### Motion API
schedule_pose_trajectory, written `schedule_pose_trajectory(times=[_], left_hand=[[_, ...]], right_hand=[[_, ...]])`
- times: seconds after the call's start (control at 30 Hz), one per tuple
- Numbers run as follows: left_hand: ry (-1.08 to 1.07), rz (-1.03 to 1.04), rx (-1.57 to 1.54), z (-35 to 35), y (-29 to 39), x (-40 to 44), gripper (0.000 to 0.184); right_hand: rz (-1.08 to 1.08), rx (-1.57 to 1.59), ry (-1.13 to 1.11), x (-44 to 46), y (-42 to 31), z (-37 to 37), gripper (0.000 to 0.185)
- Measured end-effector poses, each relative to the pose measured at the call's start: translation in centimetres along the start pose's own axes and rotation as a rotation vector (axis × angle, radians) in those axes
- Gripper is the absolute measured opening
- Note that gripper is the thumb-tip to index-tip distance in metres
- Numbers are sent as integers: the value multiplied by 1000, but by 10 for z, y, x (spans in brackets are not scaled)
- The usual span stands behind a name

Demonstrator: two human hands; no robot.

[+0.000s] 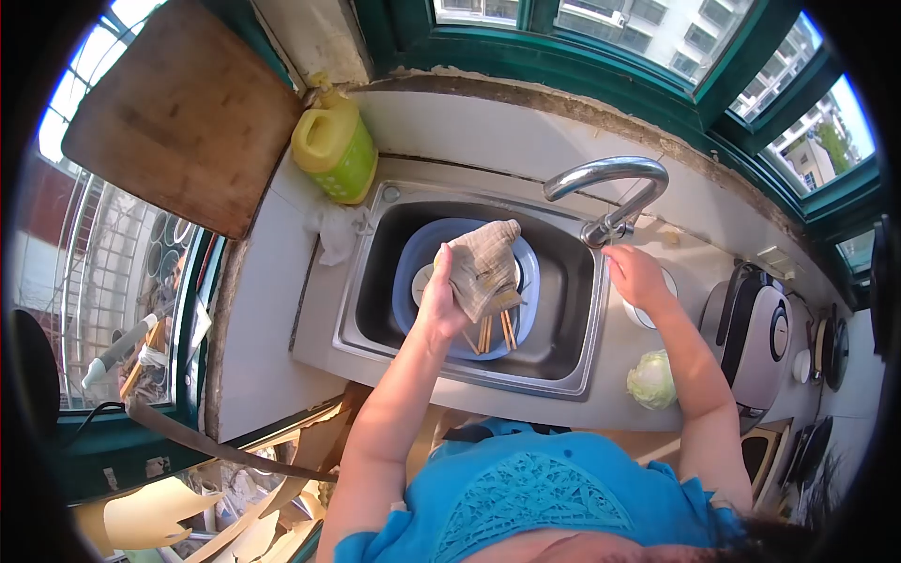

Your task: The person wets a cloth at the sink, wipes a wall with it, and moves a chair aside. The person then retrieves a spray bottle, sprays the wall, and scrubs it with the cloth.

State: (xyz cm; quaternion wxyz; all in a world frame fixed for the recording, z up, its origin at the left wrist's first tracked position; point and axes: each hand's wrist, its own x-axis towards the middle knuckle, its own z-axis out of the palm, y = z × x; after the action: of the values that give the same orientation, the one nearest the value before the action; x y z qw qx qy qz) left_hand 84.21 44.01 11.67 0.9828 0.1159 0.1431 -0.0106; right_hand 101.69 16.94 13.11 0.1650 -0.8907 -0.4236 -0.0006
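Observation:
My left hand [441, 302] holds a beige checked dishcloth [483, 270] above a blue basin [405, 258], with the thumb up along the cloth's side. Wooden chopsticks [486, 333] poke out below the cloth, inside the basin. White dishes are partly visible there, mostly covered by the cloth and hand. To the right, my right hand [644, 279] has its fingers closed at the handle by the base of the chrome faucet [610, 169]. The fingers hide most of the handle. No water stream can be made out from the spout.
The basin stands in a steel sink [571, 361]. A yellow-green jug [336, 150] stands at the back left, near a wooden board [183, 117]. On the right counter are a white round dish [641, 314], a cabbage [651, 380] and a rice cooker [758, 342].

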Motion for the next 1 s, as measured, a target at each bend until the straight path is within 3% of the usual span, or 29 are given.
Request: schedule_pose_trajectory(times=[0.07, 0.13, 0.2, 0.23, 0.33, 0.37, 0.47, 0.5, 0.6, 0.63, 0.67, 0.73, 0.8, 0.87, 0.93, 1.0], left_hand=[[-19, -25, -17, 2, -3, 12, 62], [-3, -58, -13, 8, -5, 21, 62], [74, -13, 92, 8, -4, 28, 62], [130, 25, 149, 4, -3, 33, 61], [275, 137, 263, 12, 11, 33, 55], [295, 169, 269, 17, 16, 31, 54], [258, 193, 233, 5, 25, 35, 52], [252, 180, 209, 5, 26, 35, 52], [253, 214, 198, 0, 22, 41, 50], [260, 224, 209, -5, 21, 48, 50], [268, 232, 218, -13, 21, 56, 50], [225, 222, 262, -31, 18, 65, 51], [194, 380, 210, -45, -4, 68, 53], [371, 243, 29, -38, -21, 55, 53], [258, 306, 135, -63, -42, 52, 50], [375, 252, 97, -50, -31, 41, 51]], right_hand=[[169, 598, -212, -2, -43, 24, 34], [514, 1089, -303, 15, -75, 54, 49], [655, 1481, -389, 43, -94, 71, 58], [598, 1793, -349, 57, -97, 87, 53], [411, 1689, -80, 87, -119, 91, 40], [441, 1675, -71, 94, -126, 82, 28], [374, 1506, -107, 110, -119, 98, 27], [269, 1588, -45, 118, -127, 96, 28], [83, 1305, 3, 113, -144, 78, 27], [-18, 1056, -16, 109, -150, 76, 27], [-79, 1041, 3, 99, -161, 72, 16], [-205, 728, 12, 82, -181, 72, 16], [-55, 664, 128, 88, -180, 101, 22], [92, 523, 197, 102, -168, 127, 30], [335, 349, 60, 123, -139, 166, 33], [346, 466, 45, 123, -150, 170, 34]])
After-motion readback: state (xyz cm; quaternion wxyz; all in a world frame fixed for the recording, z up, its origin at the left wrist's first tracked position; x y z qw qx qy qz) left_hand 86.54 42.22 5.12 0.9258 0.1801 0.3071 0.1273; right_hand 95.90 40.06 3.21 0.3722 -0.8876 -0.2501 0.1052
